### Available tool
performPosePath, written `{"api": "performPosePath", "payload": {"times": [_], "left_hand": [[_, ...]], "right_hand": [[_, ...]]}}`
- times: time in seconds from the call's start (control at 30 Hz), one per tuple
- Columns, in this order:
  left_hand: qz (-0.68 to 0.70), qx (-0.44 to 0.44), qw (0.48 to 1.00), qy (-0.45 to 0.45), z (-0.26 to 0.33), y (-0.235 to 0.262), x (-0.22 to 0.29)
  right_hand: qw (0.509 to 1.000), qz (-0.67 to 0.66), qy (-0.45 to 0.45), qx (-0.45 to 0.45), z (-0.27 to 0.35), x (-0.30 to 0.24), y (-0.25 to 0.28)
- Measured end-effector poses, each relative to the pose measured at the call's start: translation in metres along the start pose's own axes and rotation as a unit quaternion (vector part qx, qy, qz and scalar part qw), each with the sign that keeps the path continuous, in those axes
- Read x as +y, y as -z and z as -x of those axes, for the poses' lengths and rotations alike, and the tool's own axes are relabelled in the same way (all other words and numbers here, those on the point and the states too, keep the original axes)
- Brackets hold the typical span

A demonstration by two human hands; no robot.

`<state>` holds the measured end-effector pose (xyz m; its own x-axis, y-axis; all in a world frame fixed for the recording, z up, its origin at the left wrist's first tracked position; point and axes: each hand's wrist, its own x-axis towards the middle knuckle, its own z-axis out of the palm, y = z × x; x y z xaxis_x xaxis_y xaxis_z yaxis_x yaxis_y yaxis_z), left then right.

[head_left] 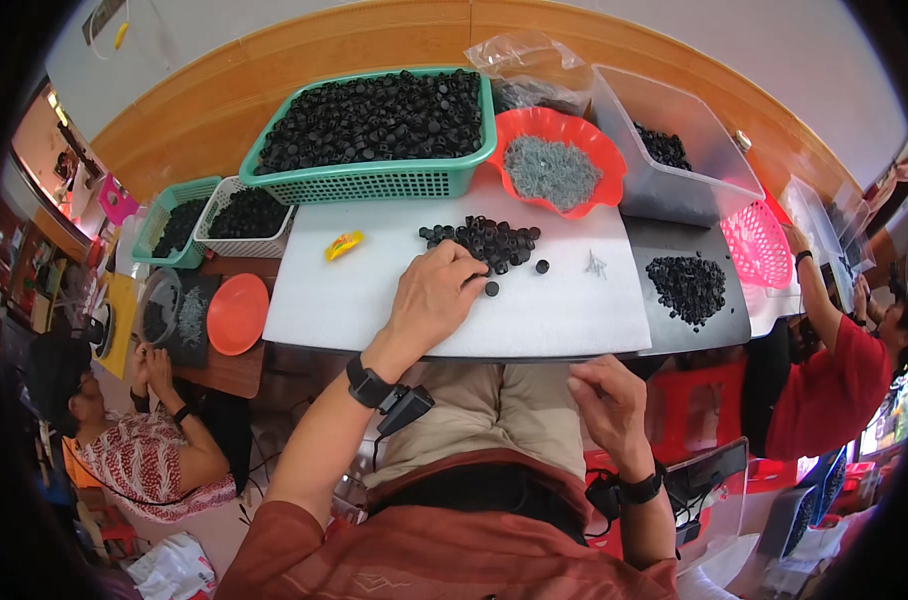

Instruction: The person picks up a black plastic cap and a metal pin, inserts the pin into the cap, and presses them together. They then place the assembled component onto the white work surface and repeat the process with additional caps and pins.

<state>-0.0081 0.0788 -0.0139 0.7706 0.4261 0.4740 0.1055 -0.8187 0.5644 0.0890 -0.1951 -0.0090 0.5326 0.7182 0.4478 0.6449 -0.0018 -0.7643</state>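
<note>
My left hand [439, 292] reaches over the white foam sheet [374, 290], its fingers bent and pinched on a small black cap at the near edge of a loose pile of black caps [489, 240]. Two single caps lie apart from the pile: one cap [492, 288] beside my left thumb, another cap [542, 266] farther right. At the table's front edge my right hand [611, 405] is held with curled fingers; whatever is between them, if anything, is hidden. A few thin grey screw-like pieces [596, 264] rest on the sheet's right part.
Behind the sheet stand a green basket [374, 183] of black caps, a red bowl [614, 165] of grey pieces and a clear bin [674, 195]. A heap of small black parts [686, 290] lies right. A yellow wrapper [344, 245] lies left. People work at both sides.
</note>
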Motion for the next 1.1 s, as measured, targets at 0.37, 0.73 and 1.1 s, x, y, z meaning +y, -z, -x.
{"api": "performPosePath", "payload": {"times": [0.37,0.73,1.1], "left_hand": [[-0.016,-0.005,1.0,-0.024,-0.001,0.003,0.003],[-0.006,0.012,0.998,-0.067,0.0,0.003,0.001],[-0.005,0.007,0.999,-0.044,0.001,0.004,0.002]], "right_hand": [[0.995,0.093,0.031,0.009,-0.092,0.004,-0.027],[0.96,0.264,0.027,-0.095,-0.126,0.014,-0.046],[0.963,0.248,0.037,-0.095,-0.131,0.017,-0.047]]}}
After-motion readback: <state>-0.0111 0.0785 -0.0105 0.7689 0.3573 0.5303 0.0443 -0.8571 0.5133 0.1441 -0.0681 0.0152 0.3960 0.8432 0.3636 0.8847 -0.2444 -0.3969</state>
